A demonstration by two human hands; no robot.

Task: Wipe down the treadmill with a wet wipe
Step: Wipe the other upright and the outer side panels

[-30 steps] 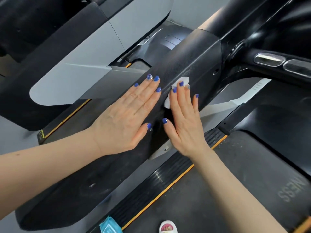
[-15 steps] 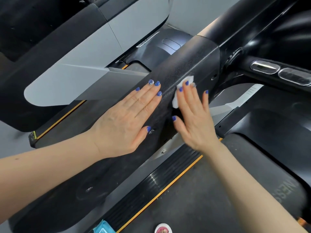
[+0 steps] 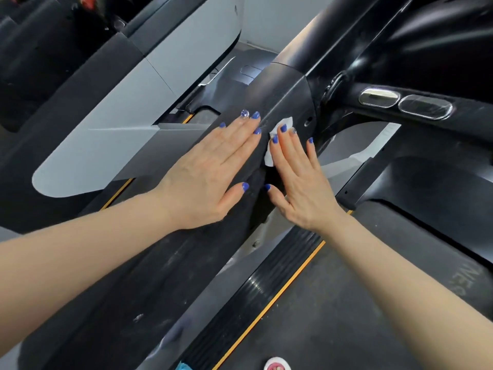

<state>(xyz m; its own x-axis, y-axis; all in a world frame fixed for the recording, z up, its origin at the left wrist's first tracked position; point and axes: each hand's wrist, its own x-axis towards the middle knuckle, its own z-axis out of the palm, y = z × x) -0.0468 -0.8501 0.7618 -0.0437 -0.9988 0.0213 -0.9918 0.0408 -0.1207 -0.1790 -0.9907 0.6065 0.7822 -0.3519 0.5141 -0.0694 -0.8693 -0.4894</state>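
The treadmill's black upright arm (image 3: 165, 279) runs diagonally from lower left to upper right. My left hand (image 3: 210, 172) lies flat on its top face, fingers straight. My right hand (image 3: 298, 180) presses a white wet wipe (image 3: 269, 156) against the arm's side face with straight fingers; only the wipe's left and top edges show past the fingers. The two hands sit side by side, almost touching.
The treadmill belt (image 3: 333, 316) with an orange edge stripe lies at lower right. A handlebar with two silver sensor plates (image 3: 405, 102) crosses the upper right. A second grey and black treadmill (image 3: 112, 116) stands at the left. A blue wipe pack (image 3: 184, 366) peeks at the bottom edge.
My right hand with the wipe slid up along the arm's side and then a little back toward my left hand. My left hand stayed flat in place.
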